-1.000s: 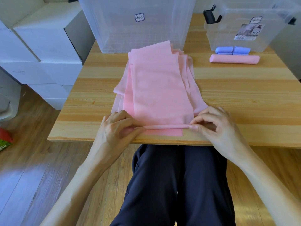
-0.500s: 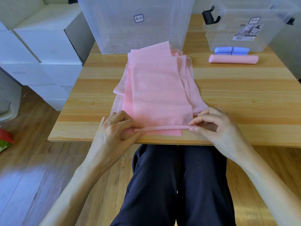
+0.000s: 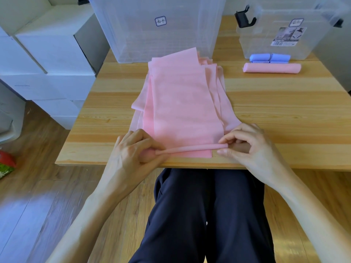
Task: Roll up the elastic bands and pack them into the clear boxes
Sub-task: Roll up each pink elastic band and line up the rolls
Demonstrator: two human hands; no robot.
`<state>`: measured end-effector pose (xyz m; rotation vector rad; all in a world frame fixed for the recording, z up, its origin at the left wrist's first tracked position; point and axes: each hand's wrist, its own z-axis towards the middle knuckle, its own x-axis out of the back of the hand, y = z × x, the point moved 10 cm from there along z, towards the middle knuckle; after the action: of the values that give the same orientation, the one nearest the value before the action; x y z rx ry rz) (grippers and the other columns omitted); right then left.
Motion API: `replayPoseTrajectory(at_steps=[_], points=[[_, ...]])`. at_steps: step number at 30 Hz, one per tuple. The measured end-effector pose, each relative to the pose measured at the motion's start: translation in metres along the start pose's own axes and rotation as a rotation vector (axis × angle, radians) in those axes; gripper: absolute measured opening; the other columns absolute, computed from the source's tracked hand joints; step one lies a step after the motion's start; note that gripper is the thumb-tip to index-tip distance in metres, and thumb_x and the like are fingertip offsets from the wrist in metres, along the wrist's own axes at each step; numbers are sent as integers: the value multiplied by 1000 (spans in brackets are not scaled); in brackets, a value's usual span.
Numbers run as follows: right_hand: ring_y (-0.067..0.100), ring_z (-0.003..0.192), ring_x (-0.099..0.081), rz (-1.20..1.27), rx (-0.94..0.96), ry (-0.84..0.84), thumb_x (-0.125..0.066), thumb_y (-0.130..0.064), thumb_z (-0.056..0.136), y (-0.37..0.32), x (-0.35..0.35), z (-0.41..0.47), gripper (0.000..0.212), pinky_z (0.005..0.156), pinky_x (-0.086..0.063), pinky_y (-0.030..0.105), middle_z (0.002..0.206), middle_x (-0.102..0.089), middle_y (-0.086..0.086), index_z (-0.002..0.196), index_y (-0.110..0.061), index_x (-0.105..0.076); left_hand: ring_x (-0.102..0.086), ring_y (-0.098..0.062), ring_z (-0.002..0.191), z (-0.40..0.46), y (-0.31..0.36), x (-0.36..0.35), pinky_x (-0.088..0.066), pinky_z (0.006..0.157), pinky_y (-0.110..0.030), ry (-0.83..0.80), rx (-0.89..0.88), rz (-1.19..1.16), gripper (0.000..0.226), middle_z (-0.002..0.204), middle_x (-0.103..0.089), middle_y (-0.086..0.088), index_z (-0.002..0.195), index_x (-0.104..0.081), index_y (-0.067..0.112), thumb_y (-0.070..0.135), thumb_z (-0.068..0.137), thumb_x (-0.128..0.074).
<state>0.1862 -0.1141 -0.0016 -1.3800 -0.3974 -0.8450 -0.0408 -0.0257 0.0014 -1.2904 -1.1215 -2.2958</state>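
Done: pink roll (image 3: 272, 67) and blue roll (image 3: 269, 58), upper right beside small clear box (image 3: 275, 40), unpacked. Centre: pink bands (image 3: 182, 99) stacked; our left hand (image 3: 133, 152) and right hand (image 3: 245, 147) pinch the top band's first thin turn; most rolling remains

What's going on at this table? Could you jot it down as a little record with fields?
activity: starting to roll the top pink band at its near edge
left hand: pinches the roll's left end
right hand: pinches the roll's right end
pile: more pink bands underneath
finished rolls: pink roll, blue roll, beside the right clear box
left clear box: behind the pile
surface: wooden table
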Motion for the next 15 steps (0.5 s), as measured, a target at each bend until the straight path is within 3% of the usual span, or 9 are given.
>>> replayPoseTrajectory(at_steps=[3, 6, 9, 12, 15], points=[[11, 92, -49, -6, -20, 4, -69, -40, 80, 1, 1, 2, 12, 87, -42, 40, 86, -60, -13, 85, -30, -74, -49, 1, 90, 1, -4, 0, -30, 87, -12, -12, 34, -33, 25, 89, -54, 21, 92, -72, 37, 55, 87, -55], [12, 90, -49, 5, -34, -17, -62, -39, 86, -1, -1, 3, 14, 83, -37, 26, 88, -62, -12, 84, -30, -72, -50, 1, 88, 1, -3, 5, -32, 84, -10, -5, 64, -50, 24, 85, -54, 20, 88, -70, 38, 55, 88, -54], [7, 86, -51, 92, -73, -65, -61, -28, 94, -3, -3, -2, 12, 72, -35, 11, 93, -63, -9, 86, -25, -69, -53, -9, 73, -2, -1, 10, -38, 69, -12, -16, 142, -125, 13, 73, -55, 13, 83, -65, 38, 48, 90, -63], [5, 69, -56, 131, -134, -116, -59, -26, 97, -2, -4, -9, 12, 65, -41, 11, 81, -63, -15, 86, -26, -65, -56, -13, 56, -7, -5, 5, -44, 58, -18, -109, 269, -253, 9, 65, -63, 7, 84, -65, 35, 37, 92, -62], [9, 61, -67, 223, -205, -145, -57, -23, 98, -1, -6, -12, 12, 61, -47, 12, 82, -71, -14, 89, -22, -64, -66, -20, 50, -13, -6, -3, -54, 61, -22, -181, 422, -503, 11, 65, -73, 0, 91, -65, 23, 29, 97, -58]])
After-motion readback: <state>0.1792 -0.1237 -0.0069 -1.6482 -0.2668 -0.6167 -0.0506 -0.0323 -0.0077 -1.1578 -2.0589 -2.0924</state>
